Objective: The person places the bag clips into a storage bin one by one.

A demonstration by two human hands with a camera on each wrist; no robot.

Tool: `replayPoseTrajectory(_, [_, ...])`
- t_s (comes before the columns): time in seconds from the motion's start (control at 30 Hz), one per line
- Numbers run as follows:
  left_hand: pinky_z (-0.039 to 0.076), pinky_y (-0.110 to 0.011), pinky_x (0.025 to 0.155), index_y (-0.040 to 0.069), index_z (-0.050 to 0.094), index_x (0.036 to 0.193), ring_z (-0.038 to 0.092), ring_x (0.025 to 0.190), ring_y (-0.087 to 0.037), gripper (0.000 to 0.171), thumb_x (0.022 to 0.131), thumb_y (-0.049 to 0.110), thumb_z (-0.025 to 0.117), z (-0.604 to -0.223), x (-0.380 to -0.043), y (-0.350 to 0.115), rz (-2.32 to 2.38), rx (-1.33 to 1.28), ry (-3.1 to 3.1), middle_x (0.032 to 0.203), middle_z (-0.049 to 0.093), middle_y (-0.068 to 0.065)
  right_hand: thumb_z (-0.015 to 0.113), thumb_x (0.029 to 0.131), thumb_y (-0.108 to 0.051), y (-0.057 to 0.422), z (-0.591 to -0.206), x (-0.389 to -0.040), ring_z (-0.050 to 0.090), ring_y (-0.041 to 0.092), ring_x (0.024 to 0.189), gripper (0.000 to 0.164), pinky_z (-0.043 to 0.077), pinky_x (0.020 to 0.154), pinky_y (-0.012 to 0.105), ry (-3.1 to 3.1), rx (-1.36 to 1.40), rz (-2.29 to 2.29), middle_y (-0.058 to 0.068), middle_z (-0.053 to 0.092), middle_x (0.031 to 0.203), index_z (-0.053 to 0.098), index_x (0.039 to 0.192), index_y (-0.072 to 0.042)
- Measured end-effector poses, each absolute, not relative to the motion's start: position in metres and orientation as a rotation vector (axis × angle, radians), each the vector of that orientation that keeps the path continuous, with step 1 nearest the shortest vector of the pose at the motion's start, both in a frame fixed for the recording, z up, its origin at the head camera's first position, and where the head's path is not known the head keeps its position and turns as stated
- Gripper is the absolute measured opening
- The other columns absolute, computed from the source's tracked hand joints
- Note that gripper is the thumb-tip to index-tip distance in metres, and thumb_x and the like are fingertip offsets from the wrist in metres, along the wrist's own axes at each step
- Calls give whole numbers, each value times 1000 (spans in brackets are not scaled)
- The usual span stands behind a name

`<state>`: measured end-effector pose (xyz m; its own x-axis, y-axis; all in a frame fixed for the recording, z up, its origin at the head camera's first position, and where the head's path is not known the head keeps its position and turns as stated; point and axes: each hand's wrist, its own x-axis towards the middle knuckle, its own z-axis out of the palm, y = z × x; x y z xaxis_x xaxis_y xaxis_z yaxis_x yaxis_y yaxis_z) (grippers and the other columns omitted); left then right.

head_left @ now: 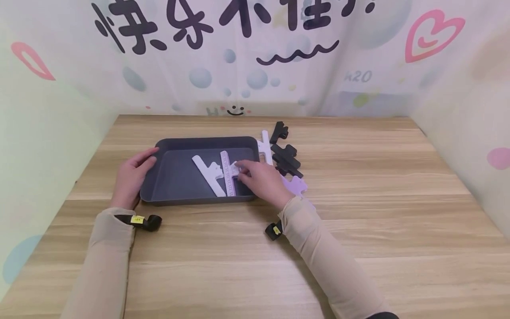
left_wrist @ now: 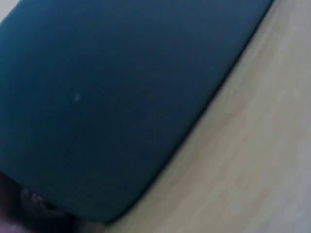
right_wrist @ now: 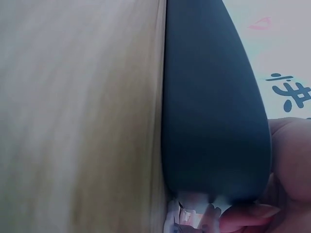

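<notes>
A dark grey tray (head_left: 171, 200) lies on the wooden table. My left hand (head_left: 130, 179) holds its left rim, thumb and fingers at the edge; in the left wrist view the tray's outer wall (left_wrist: 121, 97) fills most of the picture. Over the tray's right side my right hand (head_left: 266, 180) pinches the handle of a pale purple bag clip (head_left: 228, 173) with ruler-like marks. A white bag clip (head_left: 209, 175) lies slanted just left of it, inside the tray. The right wrist view shows the tray wall (right_wrist: 214, 107) with fingers (right_wrist: 250, 213) past its rim.
Right of the tray lie a white clip (head_left: 266, 146), several black clips (head_left: 287, 157) and a purple clip (head_left: 295, 185), partly behind my right hand. A printed curtain (head_left: 239, 79) hangs along the table's back edge.
</notes>
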<state>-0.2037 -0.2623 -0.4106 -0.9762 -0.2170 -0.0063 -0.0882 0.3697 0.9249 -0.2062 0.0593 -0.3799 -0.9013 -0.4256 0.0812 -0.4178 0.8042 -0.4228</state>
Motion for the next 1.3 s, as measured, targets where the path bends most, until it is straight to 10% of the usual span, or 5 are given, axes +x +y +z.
replayPoseTrajectory(0.53, [30,-37,107,24,53,131,36,129,-9,41,93,37,52,-409,-203,-261,-1700,267,-2499,141,44,5,56,91,-32,84,-377,-216,50,18,56,24,42,46,31,2520,-558,-1368,3,56,67,64,111,-23])
replayPoseTrajectory(0.77, [29,-38,108,25,51,132,35,131,-10,42,93,38,51,-409,-202,-262,-1705,269,-2506,142,42,5,55,90,-42,106,-362,-217,57,16,80,27,49,73,32,2567,-467,-1415,0,63,90,64,111,-28])
replayPoseTrajectory(1.0, [29,-38,108,22,51,132,35,131,-11,42,93,38,50,-409,-202,-262,-1698,268,-2508,142,43,4,56,91,-36,124,-355,-224,48,19,58,25,41,50,25,2528,-401,-1521,9,54,73,64,111,-24])
replayPoseTrajectory(1.3, [30,-38,107,22,52,132,36,131,-11,42,93,38,51,-408,-201,-261,-1686,276,-2510,142,43,4,55,92,-31,155,-353,-230,47,19,60,25,40,52,27,2489,-253,-1525,10,55,77,62,113,-22])
